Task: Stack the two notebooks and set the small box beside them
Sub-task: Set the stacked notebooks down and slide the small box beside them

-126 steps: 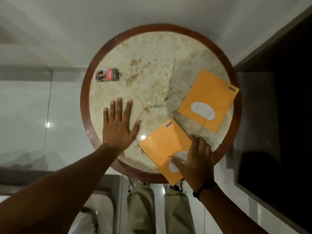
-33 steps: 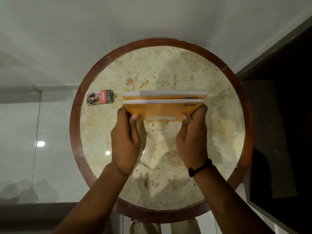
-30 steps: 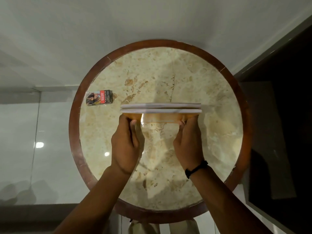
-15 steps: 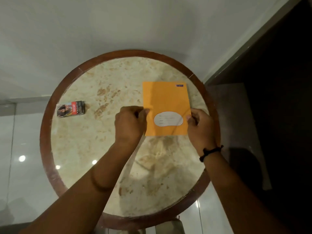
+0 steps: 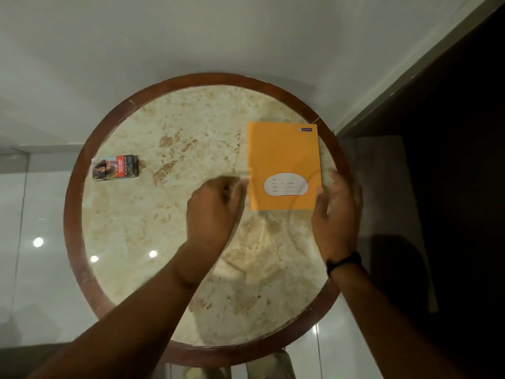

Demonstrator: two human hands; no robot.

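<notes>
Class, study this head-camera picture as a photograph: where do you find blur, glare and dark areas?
Head view: both hands are smeared by motion blur, the left hand more than the right hand; the orange notebook and small box stay sharp. Bright lamp glare spots sit on the glossy floor and table. The right side is nearly black.
</notes>
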